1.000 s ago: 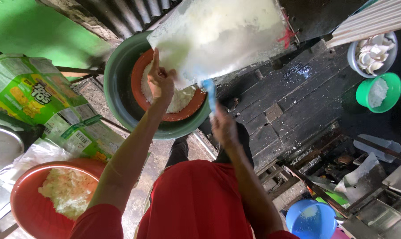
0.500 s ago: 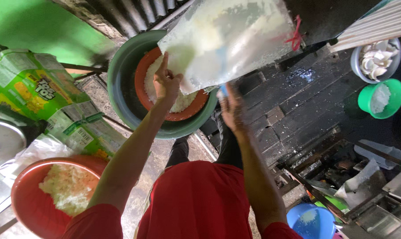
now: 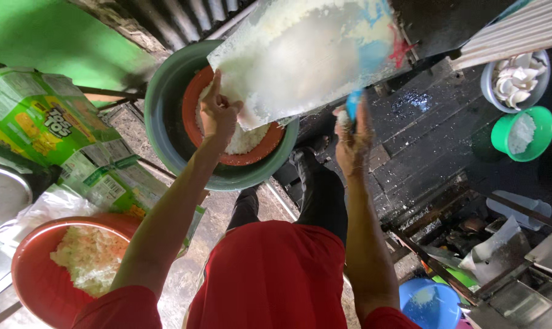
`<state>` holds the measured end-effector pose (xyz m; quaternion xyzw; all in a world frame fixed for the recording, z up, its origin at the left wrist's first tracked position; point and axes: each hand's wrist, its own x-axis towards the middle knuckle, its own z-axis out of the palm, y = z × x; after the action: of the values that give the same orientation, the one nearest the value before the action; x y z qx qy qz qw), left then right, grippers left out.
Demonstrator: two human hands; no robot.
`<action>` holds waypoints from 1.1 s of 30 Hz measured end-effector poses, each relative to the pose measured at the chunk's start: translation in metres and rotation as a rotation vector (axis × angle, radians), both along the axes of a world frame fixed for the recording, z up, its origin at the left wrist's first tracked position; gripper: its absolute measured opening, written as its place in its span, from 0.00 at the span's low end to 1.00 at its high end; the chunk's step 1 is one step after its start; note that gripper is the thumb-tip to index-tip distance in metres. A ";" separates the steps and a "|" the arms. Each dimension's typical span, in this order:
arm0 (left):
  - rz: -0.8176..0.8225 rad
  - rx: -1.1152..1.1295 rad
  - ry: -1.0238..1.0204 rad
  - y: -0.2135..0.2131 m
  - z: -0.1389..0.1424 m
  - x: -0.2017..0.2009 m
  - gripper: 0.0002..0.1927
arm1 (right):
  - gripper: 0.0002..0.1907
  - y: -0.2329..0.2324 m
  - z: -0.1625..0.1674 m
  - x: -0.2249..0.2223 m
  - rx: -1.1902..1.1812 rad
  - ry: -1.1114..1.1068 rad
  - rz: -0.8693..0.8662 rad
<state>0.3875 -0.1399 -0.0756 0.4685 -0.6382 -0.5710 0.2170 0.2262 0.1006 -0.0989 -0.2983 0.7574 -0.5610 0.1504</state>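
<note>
A large flat tray [image 3: 312, 55] coated with white grated pulp tilts over an orange bowl [image 3: 251, 157] of the same white pulp. The orange bowl sits inside a grey-green basin [image 3: 166, 116]. My left hand [image 3: 218, 113] grips the tray's lower left edge, right above the orange bowl. My right hand [image 3: 352, 137] is closed on a small blue-handled tool [image 3: 353, 102] held against the tray's lower right edge. Dark wet boards lie beneath that hand.
A red bowl [image 3: 29, 286] with grated white pulp sits at the lower left beside a green carton [image 3: 38, 122] and a metal lid [image 3: 2, 195]. At right are a grey bowl of white pieces [image 3: 516, 79], a green bowl [image 3: 523, 134] and a blue bowl [image 3: 431, 301].
The tray and both hands have shifted right over the basin. My right hand has risen with the blue tool up to the tray's lower edge. My left hand keeps its grip.
</note>
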 end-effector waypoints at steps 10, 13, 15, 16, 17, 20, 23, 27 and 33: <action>0.022 0.047 -0.049 0.004 0.005 -0.005 0.48 | 0.24 -0.028 -0.012 0.008 0.397 0.319 0.157; 0.000 0.132 0.037 0.006 0.009 0.000 0.48 | 0.22 -0.039 -0.010 -0.015 0.495 0.365 -0.007; -0.013 0.134 -0.034 0.004 0.012 -0.001 0.48 | 0.24 -0.048 -0.008 -0.027 0.373 0.854 0.042; -0.018 0.142 -0.081 0.003 0.014 0.001 0.48 | 0.22 -0.052 -0.008 -0.028 0.524 0.783 0.062; -0.024 0.190 -0.056 0.003 0.014 0.001 0.48 | 0.19 -0.057 -0.006 -0.026 0.676 0.705 0.087; -0.045 0.273 0.012 -0.003 0.014 0.000 0.47 | 0.15 -0.062 -0.011 -0.010 0.669 0.377 0.194; -0.069 0.290 0.043 -0.005 0.013 -0.001 0.48 | 0.13 -0.062 -0.011 0.022 0.602 0.140 0.376; -0.052 0.283 0.022 -0.004 0.012 -0.002 0.47 | 0.11 -0.063 -0.006 0.040 0.330 0.302 0.478; -0.088 0.335 0.069 -0.006 0.013 0.004 0.47 | 0.10 -0.086 0.008 -0.020 0.570 0.371 0.136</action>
<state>0.3914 -0.1461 -0.0626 0.4498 -0.5462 -0.6941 0.1325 0.2061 0.0144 -0.0905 -0.3911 0.8764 -0.2517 0.1245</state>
